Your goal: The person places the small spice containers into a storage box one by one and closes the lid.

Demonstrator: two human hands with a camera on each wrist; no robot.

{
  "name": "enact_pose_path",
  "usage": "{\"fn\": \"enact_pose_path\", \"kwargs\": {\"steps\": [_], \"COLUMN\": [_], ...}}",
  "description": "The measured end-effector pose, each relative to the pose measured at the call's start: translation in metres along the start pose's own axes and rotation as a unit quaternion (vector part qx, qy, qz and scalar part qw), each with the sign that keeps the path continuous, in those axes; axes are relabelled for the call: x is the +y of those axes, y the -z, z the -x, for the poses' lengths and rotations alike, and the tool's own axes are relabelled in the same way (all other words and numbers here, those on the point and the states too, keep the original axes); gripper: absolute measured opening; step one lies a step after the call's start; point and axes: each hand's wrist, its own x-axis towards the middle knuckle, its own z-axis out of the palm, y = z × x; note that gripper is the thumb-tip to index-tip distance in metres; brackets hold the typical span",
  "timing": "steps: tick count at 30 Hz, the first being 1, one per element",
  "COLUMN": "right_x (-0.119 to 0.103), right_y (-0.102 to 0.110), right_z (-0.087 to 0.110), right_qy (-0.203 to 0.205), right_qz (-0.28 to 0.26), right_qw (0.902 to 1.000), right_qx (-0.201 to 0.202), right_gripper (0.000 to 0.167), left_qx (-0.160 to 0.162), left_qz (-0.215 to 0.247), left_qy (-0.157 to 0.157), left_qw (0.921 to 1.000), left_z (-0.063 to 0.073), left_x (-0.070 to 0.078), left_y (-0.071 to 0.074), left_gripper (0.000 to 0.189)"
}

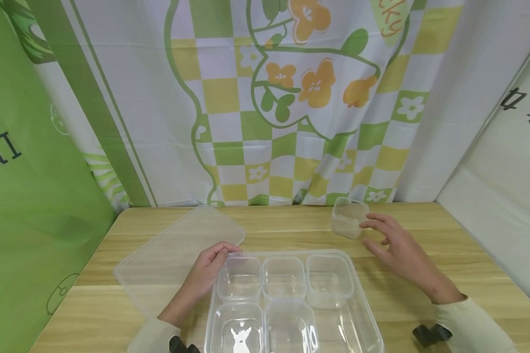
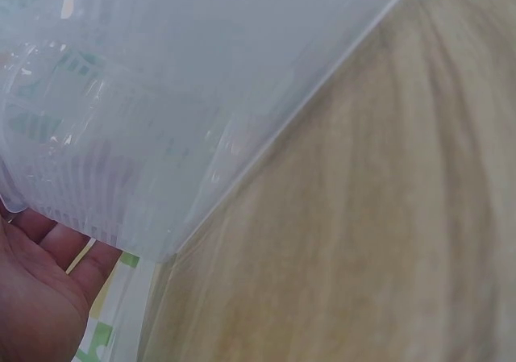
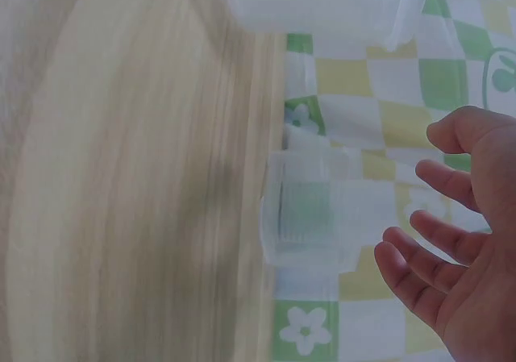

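Note:
A large clear plastic box (image 1: 366, 314) holds several small clear square containers (image 1: 284, 279) in rows. My left hand (image 1: 212, 267) holds the box's far left corner; in the left wrist view that hand's fingers (image 2: 97, 267) bend behind the box wall. A single small clear container (image 1: 349, 218) stands apart on the table near the back edge. Just to the right of it is my right hand (image 1: 397, 250), thumb and fingers spread. The right wrist view shows a gap between the fingers (image 3: 439, 269) and the loose container (image 3: 310, 213).
A clear flat lid (image 1: 172, 255) lies on the wooden table (image 1: 424, 225), left of the box and partly behind my left arm. A patterned curtain (image 1: 265, 157) hangs along the back edge. Green fabric (image 1: 39, 171) stands at the left, white fabric (image 1: 503, 211) at the right.

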Motion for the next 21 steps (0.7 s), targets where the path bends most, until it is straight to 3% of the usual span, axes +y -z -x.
{"fn": "enact_pose_path", "kwargs": {"steps": [9,21], "right_x": [0.016,0.041], "right_y": [-0.003,-0.004], "right_z": [-0.004,-0.007], "right_qy": [-0.05,-0.081], "right_qz": [-0.007,-0.041], "right_qw": [0.9987,0.9957], "right_qx": [-0.009,-0.02], "right_gripper": [0.032,0.037], "left_qx": [0.004,0.004], "left_qz": [0.002,0.002], "left_qy": [0.001,0.004], "left_qw": [1.0,1.0], "left_z": [0.0,0.0], "left_x": [0.0,-0.001], "left_y": [0.0,-0.001], "left_gripper": [0.031,0.03]}}
